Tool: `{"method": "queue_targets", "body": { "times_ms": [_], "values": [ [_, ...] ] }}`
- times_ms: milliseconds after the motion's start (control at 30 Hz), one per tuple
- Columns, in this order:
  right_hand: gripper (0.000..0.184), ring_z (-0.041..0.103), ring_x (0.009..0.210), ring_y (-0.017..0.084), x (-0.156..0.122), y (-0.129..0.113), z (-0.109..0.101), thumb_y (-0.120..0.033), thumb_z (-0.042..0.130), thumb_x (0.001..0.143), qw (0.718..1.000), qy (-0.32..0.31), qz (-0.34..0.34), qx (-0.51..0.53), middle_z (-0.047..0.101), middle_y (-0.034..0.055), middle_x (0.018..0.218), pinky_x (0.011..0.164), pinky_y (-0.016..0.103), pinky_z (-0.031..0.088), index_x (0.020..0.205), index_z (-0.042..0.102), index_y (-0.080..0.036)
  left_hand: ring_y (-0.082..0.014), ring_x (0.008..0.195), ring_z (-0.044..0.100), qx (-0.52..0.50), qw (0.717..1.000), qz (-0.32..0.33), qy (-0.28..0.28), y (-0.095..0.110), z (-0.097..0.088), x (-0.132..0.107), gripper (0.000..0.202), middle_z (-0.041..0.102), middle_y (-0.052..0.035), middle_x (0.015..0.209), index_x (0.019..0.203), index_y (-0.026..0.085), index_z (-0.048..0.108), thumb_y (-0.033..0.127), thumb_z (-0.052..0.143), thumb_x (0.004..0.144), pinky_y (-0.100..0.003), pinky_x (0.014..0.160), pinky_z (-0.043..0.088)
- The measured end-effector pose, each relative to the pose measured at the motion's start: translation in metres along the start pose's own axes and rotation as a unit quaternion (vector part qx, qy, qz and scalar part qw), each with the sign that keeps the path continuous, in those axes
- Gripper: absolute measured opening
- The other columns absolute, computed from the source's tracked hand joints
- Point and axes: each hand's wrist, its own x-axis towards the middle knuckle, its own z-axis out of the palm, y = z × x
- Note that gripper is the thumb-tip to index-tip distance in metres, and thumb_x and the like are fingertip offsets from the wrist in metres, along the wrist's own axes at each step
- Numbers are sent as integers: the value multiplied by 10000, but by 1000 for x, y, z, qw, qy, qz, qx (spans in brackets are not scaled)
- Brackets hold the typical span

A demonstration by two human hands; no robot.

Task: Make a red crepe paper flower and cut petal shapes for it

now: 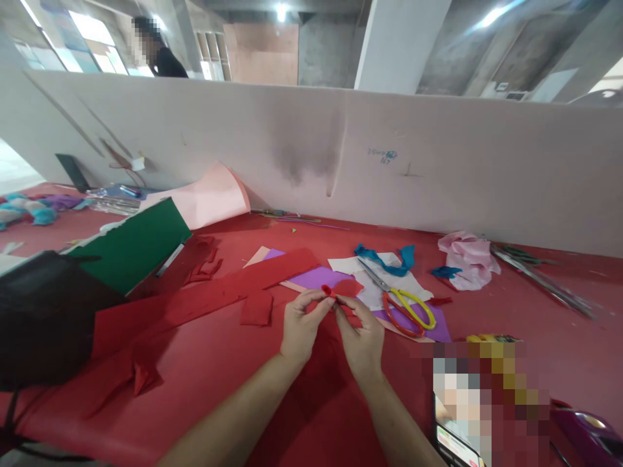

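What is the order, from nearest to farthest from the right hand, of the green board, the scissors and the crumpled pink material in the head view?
1. Scissors: just to the right of the right hand.
2. Crumpled pink material: farther right and back.
3. Green board: well to the left, past the left hand.

Small red piece (328, 291), curled, between left hand (300, 326) and right hand (361, 336)

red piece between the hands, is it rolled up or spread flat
Rolled, at least at its visible end: the red piece curls round a darker hollow between the left hand and right hand; fingers hide the rest.
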Motion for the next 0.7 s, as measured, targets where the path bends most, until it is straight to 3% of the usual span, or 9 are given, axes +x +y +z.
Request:
{"method": "queue_targets", "body": {
  "times_ms": [300,467,700],
  "values": [
    [152,671,804,210,1,-2,1,-313,645,816,996,-23,79,45,741,60,869,770,334,526,872,724,-195,-146,753,621,-75,995,-70,-11,-1,6,-1,323,695,-14,793,846,169,716,262,861,573,-277,786,484],
    [212,666,798,205,0,-4,2,-373,646,831,986,-37,142,74,738,62,881,757,328,520,913,721,-192,-154,794,630,-75,995,-67,7,1,6,-2,237,724,-45,841,848,156,736,326,783,691,-284,817,474],
    [245,680,848,215,1,-6,2,-401,684,804,975,-28,181,123,750,62,920,803,346,525,938,722,-200,-144,753,615,-93,991,-91,27,0,4,0,217,723,-33,778,801,156,755,321,794,665,-271,794,461]
  ]
}}
